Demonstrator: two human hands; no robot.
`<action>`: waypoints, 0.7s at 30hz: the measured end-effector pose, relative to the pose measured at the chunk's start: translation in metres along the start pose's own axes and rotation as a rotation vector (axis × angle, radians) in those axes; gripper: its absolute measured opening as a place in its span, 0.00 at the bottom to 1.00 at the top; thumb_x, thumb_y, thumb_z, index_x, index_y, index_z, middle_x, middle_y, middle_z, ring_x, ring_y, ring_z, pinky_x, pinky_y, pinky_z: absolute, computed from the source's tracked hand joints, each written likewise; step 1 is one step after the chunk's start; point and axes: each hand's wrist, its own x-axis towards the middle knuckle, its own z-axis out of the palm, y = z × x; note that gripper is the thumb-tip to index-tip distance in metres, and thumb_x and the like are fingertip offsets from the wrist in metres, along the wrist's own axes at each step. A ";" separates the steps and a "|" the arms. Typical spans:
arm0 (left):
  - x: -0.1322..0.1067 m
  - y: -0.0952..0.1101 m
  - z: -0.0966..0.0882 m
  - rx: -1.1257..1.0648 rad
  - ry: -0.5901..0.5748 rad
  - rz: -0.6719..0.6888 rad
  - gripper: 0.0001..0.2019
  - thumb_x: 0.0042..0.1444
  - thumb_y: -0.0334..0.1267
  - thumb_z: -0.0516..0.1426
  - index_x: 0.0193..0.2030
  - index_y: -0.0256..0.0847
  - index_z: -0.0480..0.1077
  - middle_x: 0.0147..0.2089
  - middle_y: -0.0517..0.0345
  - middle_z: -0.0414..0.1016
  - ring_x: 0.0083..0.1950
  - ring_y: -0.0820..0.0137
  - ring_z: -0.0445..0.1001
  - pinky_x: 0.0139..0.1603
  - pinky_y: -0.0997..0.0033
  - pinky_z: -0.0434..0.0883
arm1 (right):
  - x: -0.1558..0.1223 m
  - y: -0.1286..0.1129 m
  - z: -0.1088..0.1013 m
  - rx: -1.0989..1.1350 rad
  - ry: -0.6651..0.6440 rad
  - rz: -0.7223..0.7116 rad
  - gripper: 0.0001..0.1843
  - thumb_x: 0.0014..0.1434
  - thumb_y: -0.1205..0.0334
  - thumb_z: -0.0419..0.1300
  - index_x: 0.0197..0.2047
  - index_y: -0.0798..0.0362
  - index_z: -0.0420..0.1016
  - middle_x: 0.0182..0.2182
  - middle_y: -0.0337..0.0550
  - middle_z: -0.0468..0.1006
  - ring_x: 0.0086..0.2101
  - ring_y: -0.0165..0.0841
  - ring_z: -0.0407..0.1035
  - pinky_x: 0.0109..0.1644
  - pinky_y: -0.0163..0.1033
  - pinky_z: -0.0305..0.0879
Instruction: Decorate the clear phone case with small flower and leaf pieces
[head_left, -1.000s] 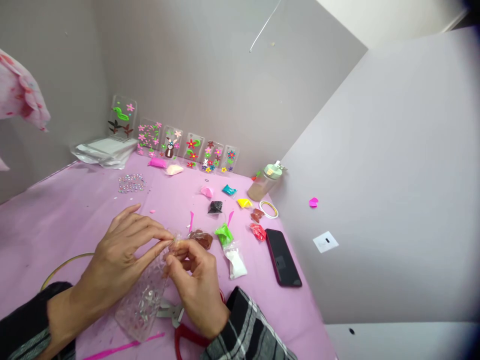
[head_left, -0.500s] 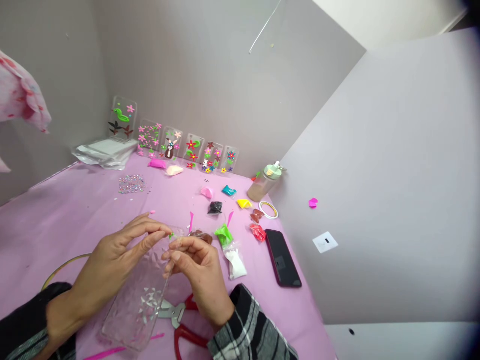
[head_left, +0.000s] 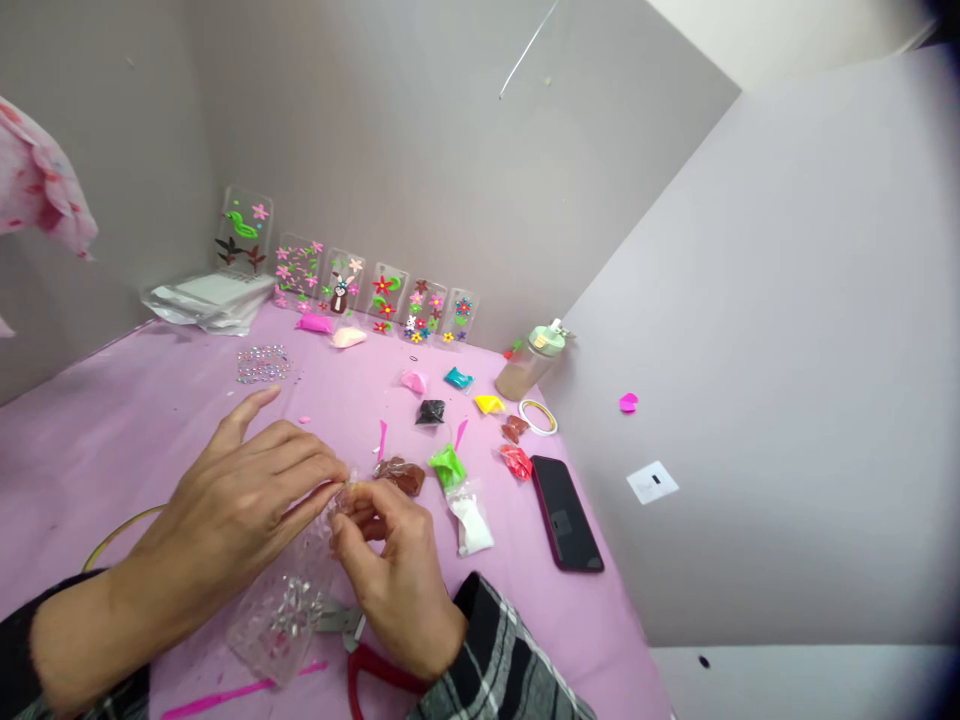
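Observation:
A clear phone case (head_left: 274,620) with a faceted surface is tilted between my hands, its upper part largely covered by my fingers. My left hand (head_left: 259,500) has thumb and fingertips closed at the case's top end, with one far finger lifted away. At the same end, my right hand (head_left: 397,560) pinches the case's upper right edge, its fingertips touching or nearly touching the left ones. Whether a small piece lies under the fingertips is hidden. Red-handled scissors (head_left: 367,670) lie partly beneath the right hand and beside the case. A pink modelling tool (head_left: 225,697) lies just below it.
Bags of brown clay (head_left: 401,475), green clay (head_left: 448,467) and white clay (head_left: 472,525) lie beyond my right hand. A phone (head_left: 566,515) rests near the right edge; behind it stands a bottle (head_left: 531,360). Decorated cases (head_left: 382,300) lean on the wall. A gem sheet (head_left: 262,364) lies left.
My left hand has turned and pressed closer to the right hand, lifting one finger. The green bit at its fingertips no longer shows. The case's lower end has shifted and tilted.

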 end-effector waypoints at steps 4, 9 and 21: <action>-0.001 -0.005 0.008 -0.008 -0.022 -0.042 0.08 0.72 0.39 0.57 0.40 0.53 0.76 0.37 0.68 0.84 0.40 0.63 0.82 0.87 0.44 0.55 | 0.005 0.000 0.001 0.175 -0.005 0.078 0.05 0.67 0.57 0.69 0.40 0.48 0.81 0.35 0.40 0.79 0.35 0.34 0.72 0.40 0.39 0.70; -0.006 -0.009 0.017 -0.178 0.060 -0.215 0.06 0.68 0.44 0.61 0.38 0.52 0.74 0.34 0.71 0.80 0.36 0.65 0.80 0.84 0.48 0.62 | 0.013 0.002 0.000 0.478 -0.073 0.206 0.16 0.59 0.48 0.79 0.39 0.47 0.81 0.31 0.34 0.78 0.28 0.30 0.70 0.38 0.39 0.74; -0.020 -0.023 0.001 -0.403 -0.038 -0.666 0.15 0.64 0.58 0.64 0.37 0.51 0.76 0.41 0.65 0.84 0.53 0.60 0.86 0.52 0.73 0.83 | 0.016 0.008 -0.006 0.627 -0.100 0.300 0.25 0.51 0.41 0.85 0.39 0.50 0.85 0.33 0.40 0.89 0.25 0.30 0.76 0.37 0.39 0.77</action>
